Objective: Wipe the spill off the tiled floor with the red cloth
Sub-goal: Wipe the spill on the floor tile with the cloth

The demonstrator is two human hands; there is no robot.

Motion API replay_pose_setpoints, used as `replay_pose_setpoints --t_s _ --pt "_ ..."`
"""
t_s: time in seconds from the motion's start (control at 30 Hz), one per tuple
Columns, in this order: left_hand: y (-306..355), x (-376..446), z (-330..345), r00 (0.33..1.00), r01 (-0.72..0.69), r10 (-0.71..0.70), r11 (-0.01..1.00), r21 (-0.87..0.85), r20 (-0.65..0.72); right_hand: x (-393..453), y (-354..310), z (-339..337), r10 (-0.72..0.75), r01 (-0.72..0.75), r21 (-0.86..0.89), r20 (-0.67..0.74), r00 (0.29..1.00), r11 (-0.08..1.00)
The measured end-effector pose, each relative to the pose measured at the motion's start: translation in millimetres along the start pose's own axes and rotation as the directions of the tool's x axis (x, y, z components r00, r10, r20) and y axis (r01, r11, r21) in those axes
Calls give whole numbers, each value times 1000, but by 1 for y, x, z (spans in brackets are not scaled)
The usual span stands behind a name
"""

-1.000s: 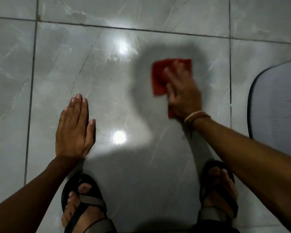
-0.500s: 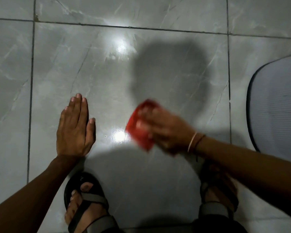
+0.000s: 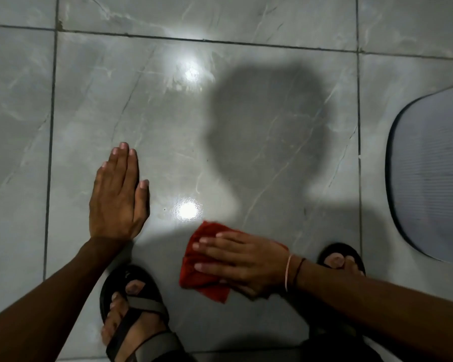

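Observation:
The red cloth (image 3: 199, 267) lies folded on the grey tiled floor (image 3: 168, 131) near my feet. My right hand (image 3: 242, 259) presses flat on top of it, fingers pointing left, with thin bands at the wrist. My left hand (image 3: 118, 197) rests palm down on the tile to the left, fingers together, holding nothing. A faint smeared patch (image 3: 183, 84) shows on the tile around the upper light reflection; a dark head shadow falls to its right.
My two sandalled feet (image 3: 134, 314) stand at the bottom edge, one on each side of the cloth. A grey ribbed mat (image 3: 434, 173) with a dark border lies on the floor at the right. Dark grout lines cross the tiles.
My right hand has dragged the red cloth from the far middle of the tile back toward my feet. The left hand has stayed planted on the floor.

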State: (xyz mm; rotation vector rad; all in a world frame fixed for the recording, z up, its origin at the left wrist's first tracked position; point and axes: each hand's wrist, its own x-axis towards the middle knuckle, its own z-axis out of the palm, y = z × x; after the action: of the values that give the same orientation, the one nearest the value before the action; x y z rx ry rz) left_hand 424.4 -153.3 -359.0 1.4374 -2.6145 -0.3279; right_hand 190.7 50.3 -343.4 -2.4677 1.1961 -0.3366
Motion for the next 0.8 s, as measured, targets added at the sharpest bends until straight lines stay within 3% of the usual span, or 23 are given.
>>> replay_pose_setpoints --t_s 0.1,0.2,0.27,0.3,0.4,0.5,0.57,0.63,0.67,0.7,0.73,0.77,0.8 --pt "-1 1 0 1000 -10 10 1000 12 8 52 57 -27 239 -251 -65 -147 960 966" --pt "-1 1 -1 1000 -8 8 1000 29 4 125 131 -69 535 -579 -73 -303 789 812" --pt "-2 2 0 1000 -13 13 1000 29 1 152 154 -84 642 -695 -90 -313 700 713" --pt "-2 1 0 1000 -12 12 1000 26 3 153 152 -81 655 -708 -109 -304 692 697" --pt "0 0 -1 1000 -2 2 1000 15 9 99 90 -47 533 -565 -122 -217 818 816" --pt "-2 1 -1 1000 -3 3 1000 1 2 16 2 -7 219 -221 -72 -31 975 973" --pt "-3 0 1 1000 -10 10 1000 -6 -7 -13 -21 4 4 -2 -23 76 997 1000" --pt "-3 0 2 1000 -14 14 1000 -8 -14 -9 -2 2 -186 185 20 117 976 983" --pt "-3 0 2 1000 -19 19 1000 -9 -7 -2 17 -3 -210 211 3 118 971 977" --pt "-3 1 2 1000 -19 19 1000 -8 0 10 40 -14 -158 162 -50 78 984 986" --pt "-3 0 1 1000 -17 17 1000 -5 7 21 67 -28 -7 7 -103 -3 1000 995" --pt "-3 0 1 1000 -17 17 1000 -4 15 27 96 -43 231 -246 -112 -132 964 963" --pt "-3 0 0 1000 -16 16 1000 -5 19 27 127 -61 479 -516 -79 -271 835 853"
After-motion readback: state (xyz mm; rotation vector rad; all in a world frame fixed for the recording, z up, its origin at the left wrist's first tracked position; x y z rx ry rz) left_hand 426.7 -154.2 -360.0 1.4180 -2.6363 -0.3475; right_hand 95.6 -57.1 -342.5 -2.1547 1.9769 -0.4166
